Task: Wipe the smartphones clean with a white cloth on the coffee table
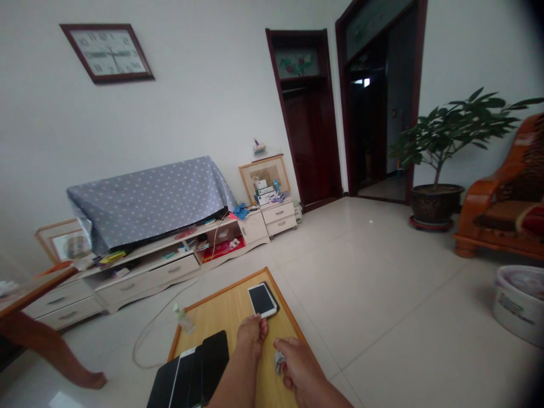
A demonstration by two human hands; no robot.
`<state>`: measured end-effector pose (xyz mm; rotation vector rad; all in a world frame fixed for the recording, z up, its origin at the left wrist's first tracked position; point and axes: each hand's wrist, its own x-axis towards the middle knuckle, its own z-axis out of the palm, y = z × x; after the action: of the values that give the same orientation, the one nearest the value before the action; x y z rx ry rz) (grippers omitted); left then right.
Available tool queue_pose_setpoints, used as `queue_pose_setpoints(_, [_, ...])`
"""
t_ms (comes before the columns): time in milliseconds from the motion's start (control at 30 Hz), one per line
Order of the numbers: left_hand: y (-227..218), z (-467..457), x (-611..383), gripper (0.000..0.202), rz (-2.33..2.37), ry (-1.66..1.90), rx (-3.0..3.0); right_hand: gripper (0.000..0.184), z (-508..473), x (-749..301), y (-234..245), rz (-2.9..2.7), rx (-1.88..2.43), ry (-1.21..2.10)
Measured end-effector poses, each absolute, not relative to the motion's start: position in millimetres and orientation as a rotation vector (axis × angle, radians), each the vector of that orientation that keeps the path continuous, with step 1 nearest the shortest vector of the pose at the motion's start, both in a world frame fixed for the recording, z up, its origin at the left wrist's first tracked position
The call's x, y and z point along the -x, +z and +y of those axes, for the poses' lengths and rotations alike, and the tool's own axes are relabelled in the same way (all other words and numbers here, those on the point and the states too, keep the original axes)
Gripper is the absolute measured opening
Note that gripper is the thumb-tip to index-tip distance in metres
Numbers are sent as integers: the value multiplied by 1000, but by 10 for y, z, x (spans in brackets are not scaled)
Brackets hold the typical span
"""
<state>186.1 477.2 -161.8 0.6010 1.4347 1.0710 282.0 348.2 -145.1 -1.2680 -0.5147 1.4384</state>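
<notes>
A white smartphone (262, 299) with a dark screen lies at the far right of the small wooden table (216, 302), with a dark edge of something under or behind it. My left hand (253, 333) is closed on the phone's near end, its fingers pinched there. To the right, my right hand (297, 362) is closed around a crumpled grey cloth (279, 361), apart from the phone. Dark flat devices or cases (191, 368) lie left of my left forearm. Near the table's left edge stands a clear spray bottle (184, 321).
A long white TV cabinet (148, 276) with a polka-dot cloth (157, 198) runs along the wall. A cable (170, 298) crosses the tiled floor. At right are a potted plant (437, 201), a wooden armchair (488, 195) and a white bucket (516, 311).
</notes>
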Motion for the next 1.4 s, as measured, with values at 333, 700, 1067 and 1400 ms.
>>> queue_pose_setpoints(333, [-1657,4737,-1952,18,1507,1057,-750,19,3535,-2805,-1449,-479,1256,1486])
queue_pose_setpoints(700, [-1626,4728,-1933,25,1507,1021,-785,19,3509,-2786,-1470,-496,1247,1462])
queue_pose_setpoints(1067, [-1648,4721,-1910,28,1447,1072,-788,18,3538,-2713,-1547,-508,1262,1465])
queue_pose_setpoints(1400, [-1682,4630,-1882,27,1492,1123,-817,20,3561,-2711,-1517,-496,1306,1472])
